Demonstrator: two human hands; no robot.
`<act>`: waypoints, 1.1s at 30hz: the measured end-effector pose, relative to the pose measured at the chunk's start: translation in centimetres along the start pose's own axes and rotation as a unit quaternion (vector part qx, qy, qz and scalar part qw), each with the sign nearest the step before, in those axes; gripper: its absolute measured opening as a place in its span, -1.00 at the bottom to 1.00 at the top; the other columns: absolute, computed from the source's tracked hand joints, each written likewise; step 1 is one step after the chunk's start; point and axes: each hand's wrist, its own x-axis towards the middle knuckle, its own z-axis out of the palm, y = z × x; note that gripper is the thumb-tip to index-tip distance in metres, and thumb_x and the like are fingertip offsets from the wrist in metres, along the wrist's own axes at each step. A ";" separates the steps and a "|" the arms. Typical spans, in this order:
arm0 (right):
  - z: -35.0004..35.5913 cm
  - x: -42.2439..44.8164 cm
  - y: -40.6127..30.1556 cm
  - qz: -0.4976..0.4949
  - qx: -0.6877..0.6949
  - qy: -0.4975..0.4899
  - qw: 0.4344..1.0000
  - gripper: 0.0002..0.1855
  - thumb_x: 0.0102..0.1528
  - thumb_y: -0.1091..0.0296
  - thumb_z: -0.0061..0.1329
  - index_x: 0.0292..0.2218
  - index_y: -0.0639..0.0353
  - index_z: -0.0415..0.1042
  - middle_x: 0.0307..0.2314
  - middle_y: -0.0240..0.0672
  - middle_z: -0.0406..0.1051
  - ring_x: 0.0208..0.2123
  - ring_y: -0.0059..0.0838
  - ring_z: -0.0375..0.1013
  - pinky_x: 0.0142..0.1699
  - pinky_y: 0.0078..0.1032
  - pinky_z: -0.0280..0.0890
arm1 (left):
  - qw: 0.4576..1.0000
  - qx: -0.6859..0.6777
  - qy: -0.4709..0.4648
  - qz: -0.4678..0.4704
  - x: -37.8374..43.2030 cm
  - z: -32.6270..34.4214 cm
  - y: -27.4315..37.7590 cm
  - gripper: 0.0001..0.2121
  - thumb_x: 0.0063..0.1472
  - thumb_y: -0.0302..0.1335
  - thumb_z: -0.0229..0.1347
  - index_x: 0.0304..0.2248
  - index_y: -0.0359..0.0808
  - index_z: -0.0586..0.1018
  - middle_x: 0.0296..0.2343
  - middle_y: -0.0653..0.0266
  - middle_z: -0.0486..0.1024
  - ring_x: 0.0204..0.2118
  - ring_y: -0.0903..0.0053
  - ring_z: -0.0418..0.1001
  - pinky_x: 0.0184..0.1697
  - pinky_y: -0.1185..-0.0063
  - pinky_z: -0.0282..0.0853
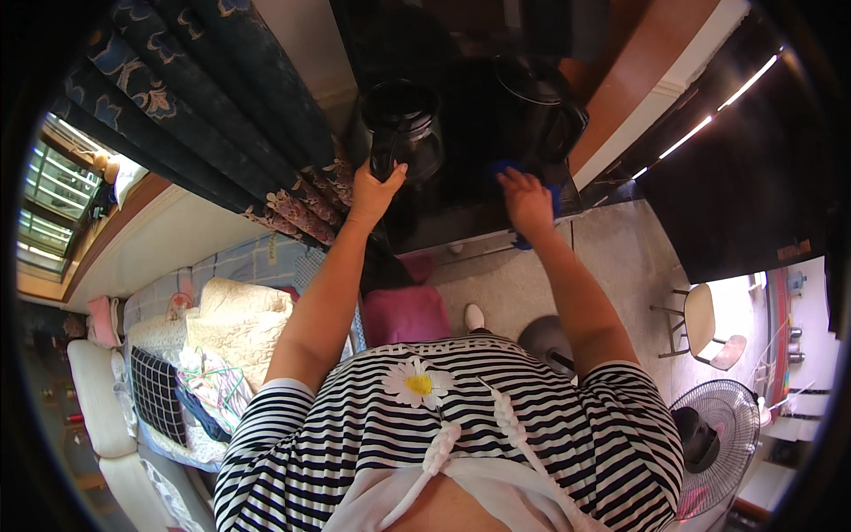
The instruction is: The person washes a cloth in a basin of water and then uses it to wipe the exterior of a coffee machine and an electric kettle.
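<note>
My left hand (377,194) grips the black handle of a glass carafe (425,149) with a dark lid. The carafe is on or just above a glossy black tabletop (459,206); I cannot tell which. Farther right, my right hand (528,205) presses a blue cloth (556,198) against the tabletop near its front edge, with part of the cloth hanging over. Beyond that hand a dark kettle (532,93) stands with its handle towards the right. The dark surface hides much of both vessels' outlines.
A dark patterned curtain (266,133) hangs close on the left. Below the tabletop is a pink stool or cushion (405,312). To the right are a floor fan (721,439) and a chair (701,319). Folded bedding (236,319) lies on a bed at left.
</note>
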 end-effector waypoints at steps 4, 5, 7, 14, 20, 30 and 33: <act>-1.3 -0.5 3.7 0.033 -0.026 -0.017 0.999 -0.66 -0.02 0.29 -0.22 -0.15 -0.17 0.32 -0.10 -0.57 0.21 -0.07 -0.39 0.17 -0.10 -0.31 0.13 | 1.000 0.003 -0.002 -0.005 0.1 -0.2 0.4 -0.84 -0.05 -0.49 0.14 -0.53 -0.34 0.39 -0.64 0.43 0.36 -0.56 0.75 0.27 -0.45 0.71 0.23; -1.2 -0.6 4.7 0.046 -0.029 -0.018 0.998 -0.66 -0.01 0.29 -0.23 -0.14 -0.17 0.32 -0.10 -0.57 0.21 -0.08 -0.39 0.17 -0.11 -0.31 0.13 | 1.000 0.003 -0.002 -0.016 -0.1 -0.1 1.2 -0.83 -0.06 -0.48 0.15 -0.52 -0.34 0.40 -0.63 0.43 0.36 -0.55 0.75 0.28 -0.44 0.71 0.23; -1.5 -0.6 7.0 0.077 -0.040 -0.020 0.996 -0.65 -0.01 0.29 -0.22 -0.14 -0.20 0.32 -0.10 -0.55 0.21 -0.10 -0.37 0.19 -0.15 -0.30 0.18 | 0.999 0.013 0.007 -0.031 -0.4 0.1 2.3 -0.80 -0.07 -0.47 0.16 -0.47 -0.34 0.39 -0.59 0.40 0.38 -0.51 0.71 0.30 -0.40 0.69 0.24; -0.4 1.4 12.9 0.099 0.001 -0.028 0.995 -0.67 0.02 0.30 -0.28 -0.15 -0.20 0.32 -0.17 -0.38 0.26 -0.21 -0.14 0.29 -0.18 -0.31 0.26 | 0.965 0.107 0.236 0.042 -4.2 1.1 1.2 -0.70 -0.09 -0.45 0.17 -0.37 -0.35 0.34 -0.40 0.27 0.32 -0.36 0.54 0.30 -0.30 0.62 0.23; -2.1 4.3 19.2 0.258 0.112 0.003 0.960 -0.72 -0.02 0.31 -0.20 -0.22 0.05 0.33 -0.37 -0.11 0.36 -0.28 -0.11 0.36 -0.18 -0.33 0.26 | 0.988 0.093 -0.080 0.090 -5.6 9.7 8.6 -0.87 0.01 -0.53 0.06 -0.39 -0.33 0.45 -0.43 0.27 0.38 -0.36 0.56 0.37 -0.27 0.67 0.28; -5.3 2.5 17.1 0.405 0.789 -0.028 0.461 -0.66 0.12 0.22 -0.38 -0.19 0.26 0.27 -0.33 -0.18 0.37 -0.29 -0.33 0.39 -0.18 -0.43 0.31 | 0.998 -0.001 -0.058 -0.025 2.7 28.0 6.6 -0.48 -0.07 -0.32 0.14 -0.15 -0.45 0.27 -0.27 0.05 0.38 -0.19 0.36 0.35 -0.14 0.55 0.23; -3.9 0.4 16.1 0.322 0.889 -0.086 0.313 -0.63 0.12 0.19 -0.34 -0.13 0.25 0.23 -0.22 -0.21 0.31 -0.16 -0.32 0.31 -0.03 -0.36 0.18 | 0.994 -0.098 -0.037 -0.006 3.5 28.0 6.4 -0.49 -0.14 -0.25 0.18 -0.27 -0.43 0.30 -0.42 0.03 0.42 -0.35 0.29 0.41 -0.29 0.50 0.29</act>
